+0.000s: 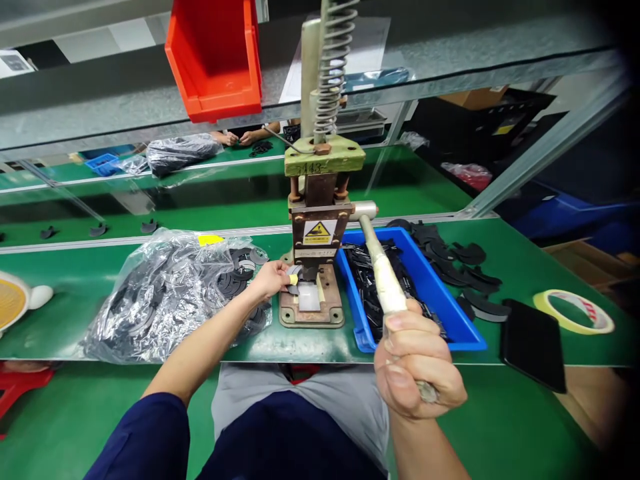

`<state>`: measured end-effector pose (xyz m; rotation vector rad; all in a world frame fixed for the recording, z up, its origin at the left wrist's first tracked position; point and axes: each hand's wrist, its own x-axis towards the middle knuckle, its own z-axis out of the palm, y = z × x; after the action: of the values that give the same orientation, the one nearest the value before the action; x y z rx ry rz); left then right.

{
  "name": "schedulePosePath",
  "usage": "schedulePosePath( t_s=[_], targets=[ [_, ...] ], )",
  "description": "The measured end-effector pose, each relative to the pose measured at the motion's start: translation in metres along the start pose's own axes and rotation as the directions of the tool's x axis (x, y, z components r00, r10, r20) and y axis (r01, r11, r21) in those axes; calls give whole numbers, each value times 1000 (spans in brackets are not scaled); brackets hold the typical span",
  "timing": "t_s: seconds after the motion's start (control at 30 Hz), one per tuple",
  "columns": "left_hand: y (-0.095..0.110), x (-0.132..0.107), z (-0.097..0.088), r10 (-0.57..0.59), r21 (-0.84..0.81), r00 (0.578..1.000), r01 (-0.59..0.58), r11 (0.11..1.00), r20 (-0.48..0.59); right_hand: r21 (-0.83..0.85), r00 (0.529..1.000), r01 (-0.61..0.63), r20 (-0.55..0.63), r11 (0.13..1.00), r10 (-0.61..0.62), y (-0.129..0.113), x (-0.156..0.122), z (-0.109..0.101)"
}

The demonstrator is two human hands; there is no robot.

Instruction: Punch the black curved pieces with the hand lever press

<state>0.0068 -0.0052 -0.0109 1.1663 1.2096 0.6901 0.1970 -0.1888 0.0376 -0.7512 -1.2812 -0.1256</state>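
Observation:
A hand-lever press (318,227) with a tall spring stands on the green bench. My right hand (416,363) is closed round the press lever (383,270), which slants down toward me. My left hand (273,279) reaches to the press base (311,303) and pinches a small flat grey part (295,272) under the ram; one fingertip wears a yellow cover. To the left, a clear plastic bag (165,293) holds several dark curved pieces. A blue tray (440,307) to the right of the press holds more black pieces.
Loose black curved parts (470,267) lie right of the tray, with a black pad (533,343) and a tape roll (573,310). A red bin (217,57) sits on the overhead shelf. Another person's hands (245,137) work at the far bench near a bagged pile (180,152).

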Motion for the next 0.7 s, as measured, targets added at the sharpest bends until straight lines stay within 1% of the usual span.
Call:
schedulePosePath(
  t_s=[0.13,0.27,0.43,0.5,0.6,0.67,0.7],
  targets=[
    [1,1,-3,-71,-12,997,71,997,-6,17,999,42,-27,999,-42,-1,1,2],
    [4,0,-3,-179,-26,984,179,983,4,11,999,21,-32,1000,-21,-4,2,3],
    [8,-2,0,-307,3,952,307,952,-15,4,999,-25,-29,1000,25,-7,0,3],
    [9,-2,2,-338,15,941,338,941,-32,24,999,-27,-26,999,28,-7,-1,2],
    [9,-1,4,-342,43,936,346,937,-79,65,1000,-14,-26,998,16,-7,-1,1],
    [9,-1,5,-301,95,948,311,946,-104,77,1000,-19,-7,997,19,-7,-1,-2],
    [9,-1,5,-255,132,960,269,954,-114,77,1000,-23,0,997,23,-6,-1,-3]
  ],
)
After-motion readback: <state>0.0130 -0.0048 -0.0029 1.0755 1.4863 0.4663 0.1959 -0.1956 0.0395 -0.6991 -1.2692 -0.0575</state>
